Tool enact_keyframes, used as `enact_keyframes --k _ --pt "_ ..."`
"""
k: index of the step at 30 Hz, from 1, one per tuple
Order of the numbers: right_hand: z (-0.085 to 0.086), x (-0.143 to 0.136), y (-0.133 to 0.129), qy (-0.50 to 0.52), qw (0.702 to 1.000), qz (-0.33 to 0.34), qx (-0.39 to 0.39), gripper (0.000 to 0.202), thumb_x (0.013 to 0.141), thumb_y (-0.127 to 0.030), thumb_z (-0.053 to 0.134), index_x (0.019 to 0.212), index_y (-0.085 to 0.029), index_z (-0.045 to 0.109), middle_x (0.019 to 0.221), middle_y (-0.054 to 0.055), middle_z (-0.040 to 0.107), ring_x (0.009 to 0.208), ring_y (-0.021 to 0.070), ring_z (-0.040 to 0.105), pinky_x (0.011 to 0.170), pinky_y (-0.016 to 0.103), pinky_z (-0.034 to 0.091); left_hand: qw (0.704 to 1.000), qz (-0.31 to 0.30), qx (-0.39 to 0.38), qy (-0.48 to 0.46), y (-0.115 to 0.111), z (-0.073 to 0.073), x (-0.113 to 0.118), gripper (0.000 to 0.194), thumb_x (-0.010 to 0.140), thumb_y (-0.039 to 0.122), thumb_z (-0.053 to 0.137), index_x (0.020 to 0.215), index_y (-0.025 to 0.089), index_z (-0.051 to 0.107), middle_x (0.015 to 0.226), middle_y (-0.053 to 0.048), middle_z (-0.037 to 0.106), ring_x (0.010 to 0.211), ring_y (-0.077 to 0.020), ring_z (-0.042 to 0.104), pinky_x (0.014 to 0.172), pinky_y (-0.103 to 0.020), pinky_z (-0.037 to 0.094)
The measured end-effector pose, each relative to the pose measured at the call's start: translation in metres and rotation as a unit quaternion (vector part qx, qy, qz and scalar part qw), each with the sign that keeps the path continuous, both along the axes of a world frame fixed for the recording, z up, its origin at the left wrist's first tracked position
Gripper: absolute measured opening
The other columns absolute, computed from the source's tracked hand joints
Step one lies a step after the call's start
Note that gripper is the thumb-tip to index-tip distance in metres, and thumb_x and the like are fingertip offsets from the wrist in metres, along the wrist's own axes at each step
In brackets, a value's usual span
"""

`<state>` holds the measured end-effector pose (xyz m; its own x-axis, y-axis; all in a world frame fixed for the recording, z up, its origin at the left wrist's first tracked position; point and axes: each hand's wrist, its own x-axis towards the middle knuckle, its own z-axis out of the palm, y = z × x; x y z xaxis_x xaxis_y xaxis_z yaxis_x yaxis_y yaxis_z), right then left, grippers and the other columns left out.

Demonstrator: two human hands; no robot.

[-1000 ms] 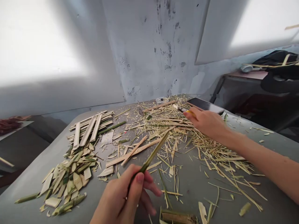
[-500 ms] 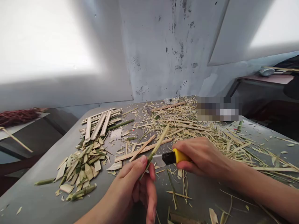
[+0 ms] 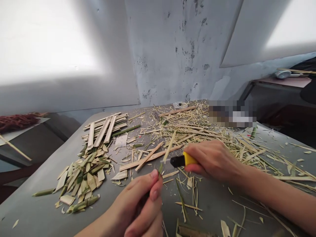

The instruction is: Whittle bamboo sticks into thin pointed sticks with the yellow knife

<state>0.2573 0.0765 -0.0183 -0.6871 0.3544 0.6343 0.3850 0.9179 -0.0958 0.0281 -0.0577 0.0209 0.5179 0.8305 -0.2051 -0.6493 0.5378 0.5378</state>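
Observation:
Between the thumb and curled fingers of my left hand (image 3: 143, 200) is the lower end of a thin bamboo strip (image 3: 170, 145), which points up and away from me. My right hand (image 3: 214, 161) is wrapped round the yellow handle of a knife (image 3: 189, 159) with a black front part. The knife's blade reaches left and meets the strip just above my left fingertips. Below and beyond both hands lie pale bamboo strips (image 3: 151, 158) and thin shavings.
On the grey table (image 3: 32, 214), short bamboo pieces (image 3: 89, 177) are heaped at the left, with long flat slats (image 3: 102, 131) behind them. Shavings (image 3: 222, 135) spread over the right side. A clear round spool (image 3: 180, 105) sits near the wall. Reddish strands (image 3: 18, 122) lie far left.
The fingers of my left hand have curled in more tightly below the strip. The knife has moved slightly left and up along the strip. The view has shifted a little.

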Motion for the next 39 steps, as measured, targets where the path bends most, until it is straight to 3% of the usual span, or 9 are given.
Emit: enact_keyframes --k 2,5,8,13,18,23,29,35,39 --pt "0.003 0.01 0.015 0.013 0.997 -0.069 -0.024 0.057 0.112 -0.068 0.031 0.088 -0.022 0.054 0.061 -0.002 0.056 0.047 0.0126 0.044 0.051 0.029 0.026 1.0 0.002 -0.002 0.001 0.002 0.001 -0.002 0.031 0.106 0.038 0.053 0.081 0.022 0.061 0.033 0.015 0.021 0.026 -0.006 0.014 0.035 -0.012 0.028" --pt "0.014 0.041 0.041 0.064 0.974 -0.206 -0.067 0.047 0.115 -0.057 0.029 0.089 -0.023 0.049 0.051 -0.004 0.048 0.037 0.0122 0.04 0.046 0.028 0.022 0.989 -0.088 0.006 0.115 0.003 -0.004 -0.005 0.041 0.101 0.051 0.064 0.073 0.022 0.059 0.035 0.013 0.029 0.028 -0.0058 0.019 0.031 -0.015 0.021" --pt "0.028 0.072 0.058 0.134 0.943 -0.298 -0.068 0.042 0.115 -0.055 0.032 0.089 -0.025 0.047 0.059 0.002 0.057 0.045 0.0174 0.052 0.049 0.03 0.03 0.967 -0.142 0.059 0.204 0.002 -0.013 -0.002 0.06 0.088 0.07 0.072 0.06 0.02 0.053 0.037 0.009 0.037 0.03 -0.0046 0.024 0.03 -0.017 0.016" --pt "0.026 0.065 0.047 0.147 0.964 -0.214 -0.058 0.037 0.115 -0.052 0.033 0.092 -0.026 0.045 0.062 -0.003 0.056 0.045 0.0148 0.051 0.046 0.027 0.033 0.985 0.039 0.063 0.159 -0.004 -0.02 0.005 0.041 0.106 0.054 0.054 0.082 0.021 0.061 0.035 0.012 0.033 0.03 -0.0069 0.02 0.037 -0.015 0.027" --pt "0.013 0.02 0.012 0.035 0.999 -0.011 -0.007 0.048 0.116 -0.06 0.026 0.096 -0.023 0.049 0.062 -0.007 0.053 0.046 0.0108 0.045 0.047 0.026 0.032 0.984 0.043 0.085 0.149 -0.004 -0.016 0.001 0.041 0.112 0.045 0.041 0.086 0.021 0.063 0.036 0.011 0.034 0.031 -0.008 0.023 0.039 -0.015 0.03" --pt "0.011 0.001 -0.005 -0.024 0.998 0.054 0.027 0.055 0.117 -0.059 0.016 0.094 -0.022 0.05 0.068 -0.006 0.053 0.055 0.0107 0.048 0.054 0.026 0.035 0.982 0.034 0.071 0.174 -0.004 -0.016 0.0 0.041 0.11 0.049 0.048 0.086 0.02 0.064 0.038 0.011 0.036 0.034 -0.0078 0.025 0.041 -0.014 0.033" --pt "0.014 0.009 0.006 -0.054 0.994 -0.015 0.09 0.054 0.116 -0.059 0.028 0.087 -0.02 0.053 0.066 -0.003 0.054 0.053 0.0123 0.049 0.053 0.031 0.026 0.992 0.009 0.096 0.081 0.005 -0.02 0.001 0.039 0.111 0.045 0.045 0.086 0.022 0.064 0.033 0.012 0.03 0.027 -0.0085 0.027 0.039 -0.014 0.04" --pt "0.015 0.002 0.012 -0.071 0.987 -0.11 0.092 0.067 0.111 -0.072 0.023 0.084 -0.021 0.057 0.066 0.0 0.058 0.055 0.0137 0.051 0.054 0.031 0.021 0.993 0.017 0.082 0.084 0.012 -0.003 0.0 0.053 0.115 0.036 0.024 0.085 0.022 0.065 0.034 0.013 0.021 0.029 -0.0096 0.026 0.042 -0.017 0.049" --pt "0.028 0.028 0.04 -0.043 0.965 -0.258 0.026 0.075 0.107 -0.078 0.013 0.086 -0.022 0.059 0.054 0.0 0.05 0.045 0.0133 0.036 0.053 0.032 0.017 0.988 -0.008 0.104 0.113 0.003 -0.012 -0.004 0.045 0.114 0.041 0.034 0.085 0.023 0.063 0.032 0.013 0.022 0.028 -0.0097 0.028 0.042 -0.016 0.047"
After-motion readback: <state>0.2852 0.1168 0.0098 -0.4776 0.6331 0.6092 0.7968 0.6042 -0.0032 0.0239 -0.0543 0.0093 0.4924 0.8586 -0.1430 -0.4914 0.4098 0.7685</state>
